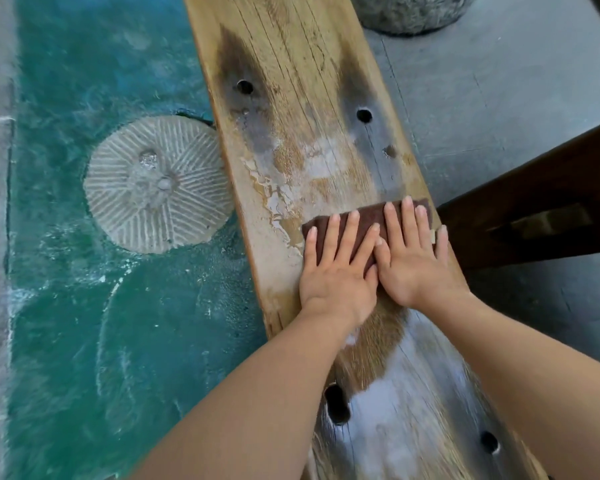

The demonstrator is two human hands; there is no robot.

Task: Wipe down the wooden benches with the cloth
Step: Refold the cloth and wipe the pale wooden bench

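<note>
A long, pale wooden bench (302, 98) runs from the top centre down to the bottom right, with wet patches and several round holes in its top. A folded brown cloth (368, 216) lies flat across its middle. My left hand (336, 268) and my right hand (413, 254) press side by side on the cloth with straight, spread fingers. Most of the cloth is hidden under my hands.
A round grooved millstone (156, 183) is set in the teal floor (84, 341) left of the bench. A dark wooden bench (541, 199) stands to the right on grey paving (499, 98). A rough stone object (409, 12) sits at the top.
</note>
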